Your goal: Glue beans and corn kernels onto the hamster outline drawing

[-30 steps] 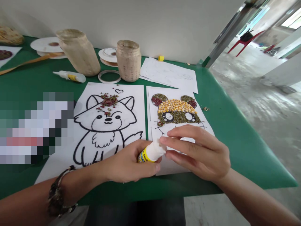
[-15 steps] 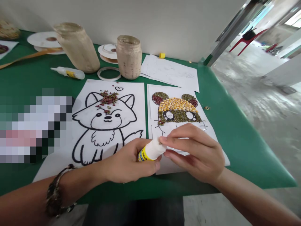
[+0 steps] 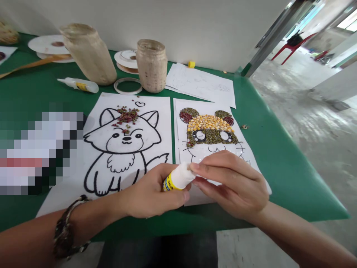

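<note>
My left hand [image 3: 156,191] is wrapped round a white glue bottle [image 3: 182,175] with a yellow label, its top tilted up to the right. The fingertips of my right hand [image 3: 234,178] pinch the bottle's top end; the exact tip is hidden by them. Beneath my right hand lies a hamster drawing [image 3: 223,149], partly covered with yellow corn kernels [image 3: 210,122] and green beans [image 3: 210,137], with red beans in the ears. Left of it is a fox drawing [image 3: 122,145] with a loose heap of red and green beans [image 3: 128,116] on its forehead.
Behind the drawings stand two cloudy jars [image 3: 152,67], tape rolls [image 3: 127,86] and a second glue bottle [image 3: 78,85] on its side. Paper sheets [image 3: 200,83] and a yellow cap [image 3: 191,64] lie at the back. A pixelated object [image 3: 41,149] is at left.
The view has shifted slightly, and my right hand sits a little lower, showing more of the hamster's mouth. Both hands keep their hold on the glue bottle.
</note>
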`<state>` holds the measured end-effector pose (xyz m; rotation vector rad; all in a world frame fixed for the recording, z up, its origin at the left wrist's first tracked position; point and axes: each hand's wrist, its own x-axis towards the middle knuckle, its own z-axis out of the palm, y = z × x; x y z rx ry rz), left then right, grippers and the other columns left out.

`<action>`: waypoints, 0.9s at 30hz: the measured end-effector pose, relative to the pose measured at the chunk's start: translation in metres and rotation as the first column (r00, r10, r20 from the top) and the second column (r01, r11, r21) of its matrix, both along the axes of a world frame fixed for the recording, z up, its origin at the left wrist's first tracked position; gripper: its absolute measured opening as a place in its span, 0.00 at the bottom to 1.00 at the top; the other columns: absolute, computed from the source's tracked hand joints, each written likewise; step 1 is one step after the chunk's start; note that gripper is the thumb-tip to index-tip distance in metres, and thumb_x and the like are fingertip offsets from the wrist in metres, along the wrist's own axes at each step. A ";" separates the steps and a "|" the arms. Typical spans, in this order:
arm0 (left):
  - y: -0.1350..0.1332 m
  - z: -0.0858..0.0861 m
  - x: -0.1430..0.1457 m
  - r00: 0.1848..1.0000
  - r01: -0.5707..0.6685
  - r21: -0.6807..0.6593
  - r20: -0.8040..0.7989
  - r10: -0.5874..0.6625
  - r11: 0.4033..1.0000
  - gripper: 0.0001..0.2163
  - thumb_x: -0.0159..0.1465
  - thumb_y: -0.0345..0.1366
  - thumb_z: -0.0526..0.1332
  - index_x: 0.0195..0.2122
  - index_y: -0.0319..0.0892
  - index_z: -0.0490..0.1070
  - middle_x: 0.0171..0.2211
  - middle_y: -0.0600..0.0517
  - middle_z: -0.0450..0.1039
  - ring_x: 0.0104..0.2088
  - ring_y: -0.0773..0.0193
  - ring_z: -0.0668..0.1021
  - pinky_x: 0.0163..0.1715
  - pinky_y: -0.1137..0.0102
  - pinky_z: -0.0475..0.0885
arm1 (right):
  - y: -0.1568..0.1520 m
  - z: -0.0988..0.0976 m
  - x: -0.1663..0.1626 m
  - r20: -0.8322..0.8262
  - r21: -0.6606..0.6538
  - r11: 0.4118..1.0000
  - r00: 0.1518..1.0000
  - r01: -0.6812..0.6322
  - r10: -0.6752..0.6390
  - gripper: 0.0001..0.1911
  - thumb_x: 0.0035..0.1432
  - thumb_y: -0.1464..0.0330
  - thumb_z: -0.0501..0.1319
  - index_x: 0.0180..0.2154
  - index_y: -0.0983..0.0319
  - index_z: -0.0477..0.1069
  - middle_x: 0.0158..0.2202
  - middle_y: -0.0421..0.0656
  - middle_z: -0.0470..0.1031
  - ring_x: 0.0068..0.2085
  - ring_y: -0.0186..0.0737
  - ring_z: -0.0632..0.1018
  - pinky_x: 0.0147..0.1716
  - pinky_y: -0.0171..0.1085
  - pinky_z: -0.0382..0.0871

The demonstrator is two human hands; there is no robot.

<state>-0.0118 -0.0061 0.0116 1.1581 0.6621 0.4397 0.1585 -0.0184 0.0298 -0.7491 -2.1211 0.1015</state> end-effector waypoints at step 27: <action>0.000 -0.001 0.001 0.999 -0.038 -0.023 -0.011 0.038 0.999 0.06 0.48 0.34 0.57 0.20 0.41 0.58 0.12 0.62 0.55 0.10 0.78 0.57 0.08 0.81 0.53 | 0.002 0.001 0.001 0.036 0.013 1.000 0.999 -0.010 0.009 0.07 0.53 0.76 0.59 0.36 0.66 0.71 0.30 0.43 0.71 0.29 0.31 0.73 0.28 0.31 0.73</action>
